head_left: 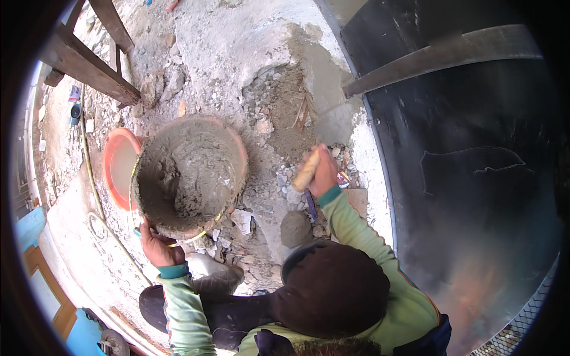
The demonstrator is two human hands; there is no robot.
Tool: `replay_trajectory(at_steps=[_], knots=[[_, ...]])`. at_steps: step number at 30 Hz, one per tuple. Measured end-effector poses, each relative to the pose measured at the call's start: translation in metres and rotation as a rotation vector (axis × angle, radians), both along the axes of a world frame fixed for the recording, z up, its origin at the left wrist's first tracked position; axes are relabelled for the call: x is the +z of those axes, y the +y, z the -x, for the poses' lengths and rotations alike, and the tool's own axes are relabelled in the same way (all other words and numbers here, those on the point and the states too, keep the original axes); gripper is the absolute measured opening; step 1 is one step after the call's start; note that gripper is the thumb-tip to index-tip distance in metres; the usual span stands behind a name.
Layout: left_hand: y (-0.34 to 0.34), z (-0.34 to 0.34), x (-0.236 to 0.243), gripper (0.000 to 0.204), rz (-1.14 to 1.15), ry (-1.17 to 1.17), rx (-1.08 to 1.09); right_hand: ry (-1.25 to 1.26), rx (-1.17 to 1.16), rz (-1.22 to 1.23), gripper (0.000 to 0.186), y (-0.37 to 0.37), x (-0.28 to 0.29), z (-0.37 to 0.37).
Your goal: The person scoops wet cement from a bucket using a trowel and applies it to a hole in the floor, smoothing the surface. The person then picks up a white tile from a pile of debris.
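Note:
A wide round tub (pixel 243 155) of wet grey mortar (pixel 205 169) stands on the ground at left centre, tipped a little toward me. My left hand (pixel 160 246) is closed on its near left rim, where a thin yellow strip runs along the side. In my right hand (pixel 324 172), to the right of the tub, is the pale wooden handle (pixel 306 171) of what looks like a trowel, slightly blurred. Its blade cannot be made out clearly. Just below it sits a rounded lump of mortar (pixel 295 228). Ahead of this hand is a rough dug patch (pixel 291 115) of soil and stones.
An orange bucket (pixel 110 160) of cloudy water touches the tub's left side. Wooden legs (pixel 89 65) stand at far left, beside a hose (pixel 89 166). A large black metal panel (pixel 463 130) with a crossbar (pixel 439 56) borders the right. Rubble (pixel 242 219) lies near the tub.

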State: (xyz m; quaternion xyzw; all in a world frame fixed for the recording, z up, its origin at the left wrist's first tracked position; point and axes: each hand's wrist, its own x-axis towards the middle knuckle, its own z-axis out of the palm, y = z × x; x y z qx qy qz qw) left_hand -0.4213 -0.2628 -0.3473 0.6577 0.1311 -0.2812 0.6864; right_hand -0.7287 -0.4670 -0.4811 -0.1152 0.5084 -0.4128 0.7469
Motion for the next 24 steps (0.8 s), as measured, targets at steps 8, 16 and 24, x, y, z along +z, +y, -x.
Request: replay_trajectory(at_steps=[8, 16, 24], knots=[[0.007, -0.006, -0.01, 0.024, 0.063, 0.024, -0.017, -0.045, 0.047, -0.02, 0.027, -0.029, -0.009, -0.039], [0.015, -0.014, -0.017, 0.024, 0.083, 0.062, -0.038, 0.124, 0.345, 0.095, 0.029, -0.025, 0.011, -0.016], [0.029, -0.021, -0.026, 0.03, 0.1, 0.002, -0.086, 0.225, 0.29, 0.185, 0.032, -0.084, -0.029, 0.012]])
